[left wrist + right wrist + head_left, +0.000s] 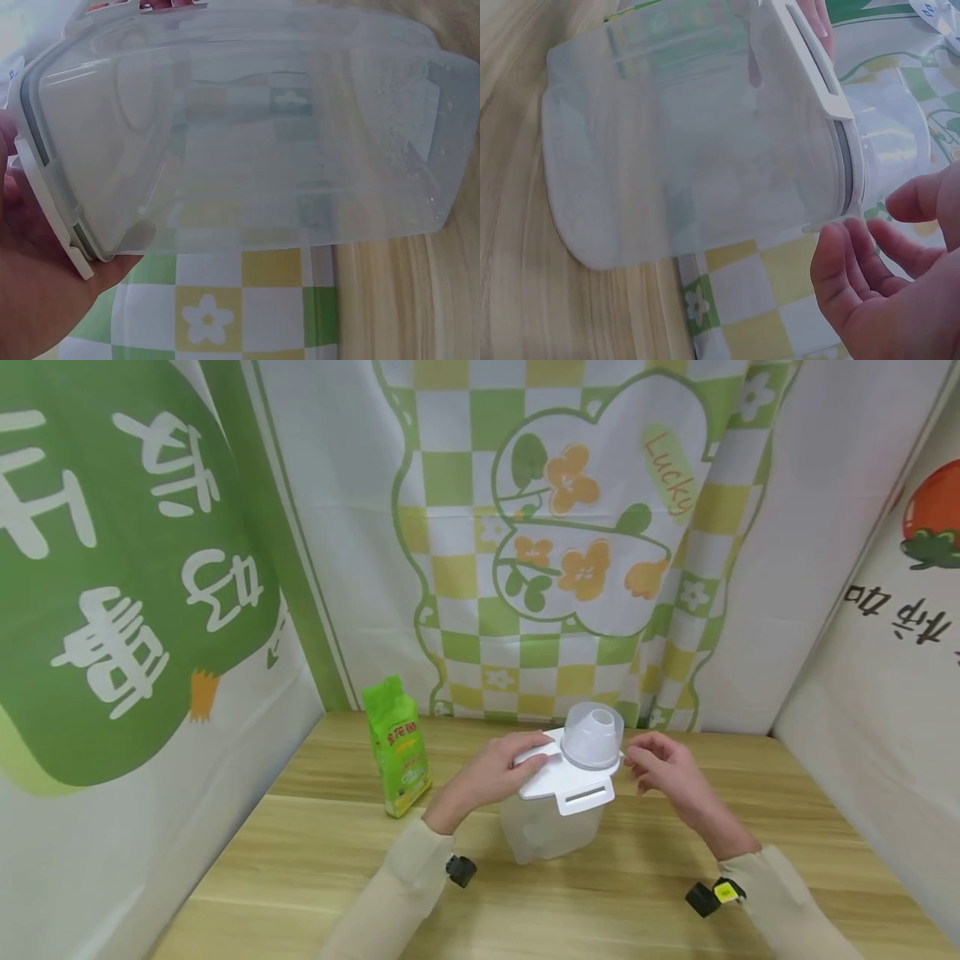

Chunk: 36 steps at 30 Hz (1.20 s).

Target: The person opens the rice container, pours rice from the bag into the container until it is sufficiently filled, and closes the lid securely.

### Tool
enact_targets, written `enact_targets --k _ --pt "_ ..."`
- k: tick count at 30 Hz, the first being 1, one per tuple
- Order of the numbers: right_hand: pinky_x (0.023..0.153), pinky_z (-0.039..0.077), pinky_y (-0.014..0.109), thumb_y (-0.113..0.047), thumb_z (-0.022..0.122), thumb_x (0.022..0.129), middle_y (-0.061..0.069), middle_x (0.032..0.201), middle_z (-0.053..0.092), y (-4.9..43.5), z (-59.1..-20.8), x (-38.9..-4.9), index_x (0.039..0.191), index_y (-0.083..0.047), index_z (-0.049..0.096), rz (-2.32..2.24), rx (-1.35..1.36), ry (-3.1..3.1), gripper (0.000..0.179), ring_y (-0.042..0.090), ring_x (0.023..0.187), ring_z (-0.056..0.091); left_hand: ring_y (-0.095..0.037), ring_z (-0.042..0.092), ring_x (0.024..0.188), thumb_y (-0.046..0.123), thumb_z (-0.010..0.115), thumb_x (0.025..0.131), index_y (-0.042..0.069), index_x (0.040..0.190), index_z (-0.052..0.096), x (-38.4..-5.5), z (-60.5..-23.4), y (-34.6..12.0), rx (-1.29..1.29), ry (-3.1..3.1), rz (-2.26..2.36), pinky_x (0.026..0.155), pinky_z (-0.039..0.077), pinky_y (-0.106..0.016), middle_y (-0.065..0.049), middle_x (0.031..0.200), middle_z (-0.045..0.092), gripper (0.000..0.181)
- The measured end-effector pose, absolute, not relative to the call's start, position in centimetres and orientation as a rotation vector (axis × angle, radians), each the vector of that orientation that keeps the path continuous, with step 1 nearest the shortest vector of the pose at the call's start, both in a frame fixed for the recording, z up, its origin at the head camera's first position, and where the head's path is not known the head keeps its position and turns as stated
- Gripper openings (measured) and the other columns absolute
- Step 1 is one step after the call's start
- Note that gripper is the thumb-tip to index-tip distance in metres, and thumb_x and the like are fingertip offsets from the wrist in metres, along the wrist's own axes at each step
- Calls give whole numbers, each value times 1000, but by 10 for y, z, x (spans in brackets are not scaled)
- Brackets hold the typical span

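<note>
A translucent plastic storage container (pixel 551 831) stands upright on the table, its white lid (pixel 542 781) in place and a clear cup (pixel 592 735) on top. My left hand (pixel 498 770) grips the lid's left side, fingers over the top; the left wrist view shows the palm against a white side flap (pixel 49 199). At the lid's right edge is my right hand (pixel 671 772), fingers loosely bent. Its fingertips (pixel 832 247) are right at the rim in the right wrist view, with the thumb apart from them.
Left of the container, a green packaged bag (pixel 399 747) stands on the wooden table (pixel 300 860). A checked cloth (pixel 457 527) hangs behind the table. Printed hangings flank it, a green one (pixel 135 610) at left and one with a tomato (pixel 933 518) at right.
</note>
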State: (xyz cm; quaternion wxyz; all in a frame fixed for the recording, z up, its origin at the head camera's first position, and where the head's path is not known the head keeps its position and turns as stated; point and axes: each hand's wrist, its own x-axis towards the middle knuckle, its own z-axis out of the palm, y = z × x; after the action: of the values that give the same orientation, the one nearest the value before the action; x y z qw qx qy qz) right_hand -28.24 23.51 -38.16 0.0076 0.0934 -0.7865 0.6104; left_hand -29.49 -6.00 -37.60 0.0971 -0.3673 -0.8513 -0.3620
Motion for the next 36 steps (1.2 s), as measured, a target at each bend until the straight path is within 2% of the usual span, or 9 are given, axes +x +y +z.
enact_targets --k 8,11,14,16,23,27,36 --pt "69 59 32 -23 57 100 -7 93 67 234 -381 -288 126 10 52 1839 348 -2451 42 11 83 65 -21 61 120 24 56 99 13 127 64 -292 -373 -64 -1137 -2523 -1120 98 51 -38 -7 132 65 31" --pt "73 60 34 -24 56 100 7 108 68 232 -381 -290 130 9 51 1793 415 -2493 45 7 87 64 -20 61 121 24 58 98 14 127 65 -292 -375 -65 -1153 -2517 -1110 100 50 -37 -6 132 65 31" --pt "76 60 35 -23 54 102 22 121 62 230 -382 -292 132 10 50 1790 475 -2520 45 6 90 64 -20 60 122 23 59 98 14 127 65 -293 -378 -67 -1166 -2510 -1120 101 50 -37 -7 133 64 32" --pt "78 60 34 -21 52 102 26 124 60 229 -383 -292 133 11 49 1805 507 -2525 44 6 92 64 -21 60 123 23 59 97 14 127 65 -293 -379 -68 -1180 -2499 -1137 101 50 -37 -7 132 64 32" --pt "79 60 33 -18 50 103 5 109 65 231 -383 -292 132 12 50 1855 563 -2523 42 8 92 64 -21 60 121 23 60 98 14 128 64 -294 -378 -70 -1212 -2500 -1177 98 51 -33 -7 133 64 32" --pt "78 60 32 -21 51 103 4 107 65 232 -382 -289 131 10 51 1849 558 -2544 42 11 91 64 -20 59 123 25 60 98 15 128 65 -293 -376 -70 -1179 -2540 -1200 101 49 -34 -5 133 64 32" --pt "75 60 34 -22 53 102 3 101 65 233 -382 -283 123 7 54 1787 556 -2600 36 15 87 64 -26 54 130 23 59 98 10 124 66 -296 -373 -73 -1149 -2501 -1168 111 42 -44 -9 133 64 29"
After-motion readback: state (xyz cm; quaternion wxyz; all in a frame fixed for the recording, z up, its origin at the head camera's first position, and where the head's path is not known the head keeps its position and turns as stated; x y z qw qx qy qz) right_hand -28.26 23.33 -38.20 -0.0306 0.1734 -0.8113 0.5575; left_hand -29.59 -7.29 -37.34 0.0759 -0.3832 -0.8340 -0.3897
